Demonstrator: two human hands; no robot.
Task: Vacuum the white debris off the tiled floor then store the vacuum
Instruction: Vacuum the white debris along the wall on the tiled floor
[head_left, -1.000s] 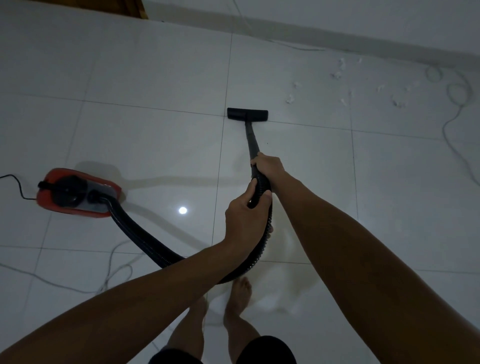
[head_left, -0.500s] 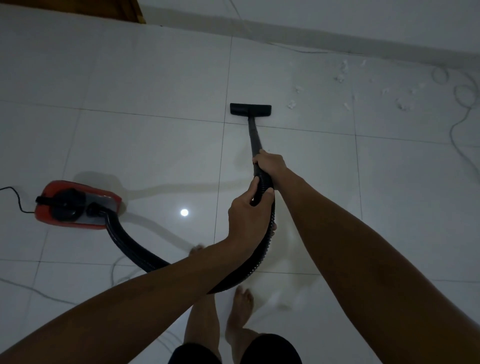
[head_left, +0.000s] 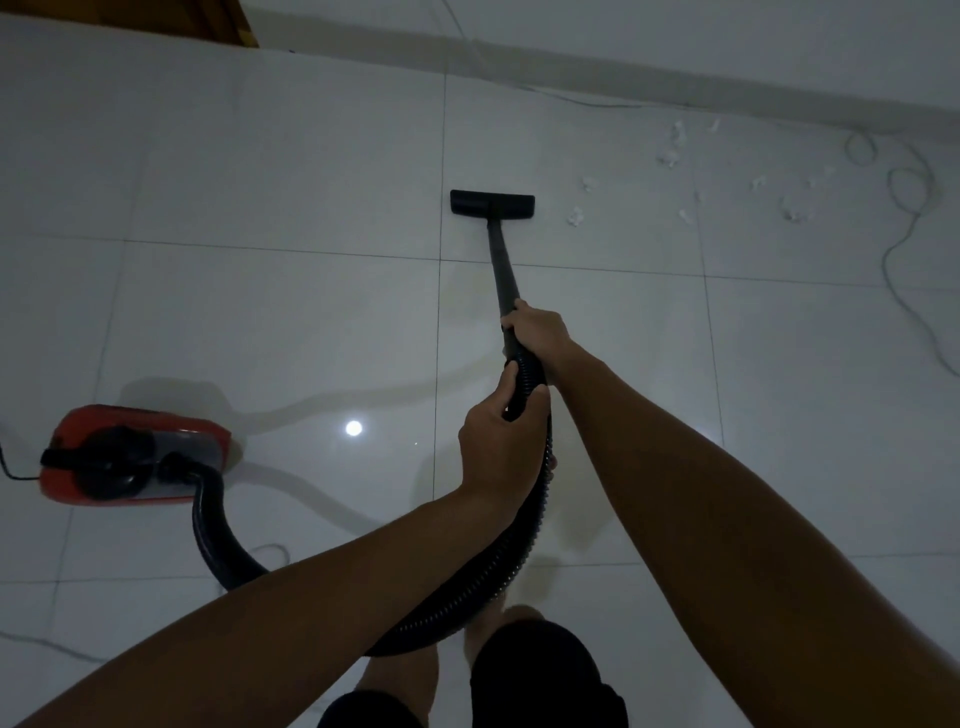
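A red and black canister vacuum sits on the white tiled floor at the left. Its ribbed black hose curves under my arms up to a black wand that ends in a flat floor nozzle. My right hand grips the wand where it meets the hose. Just behind it, my left hand grips the hose. White debris lies scattered on the tiles right of the nozzle, toward the wall, with the nearest clump a short way from the nozzle's right end.
A thin white cable loops along the floor at the far right. A wall base runs across the top. The vacuum's black power cord leaves at the left edge. My bare legs stand below the hose.
I have stepped forward; the nozzle has slid ahead along the tile and toward the debris. The canister has trailed along on the left. Both hands keep their grip.
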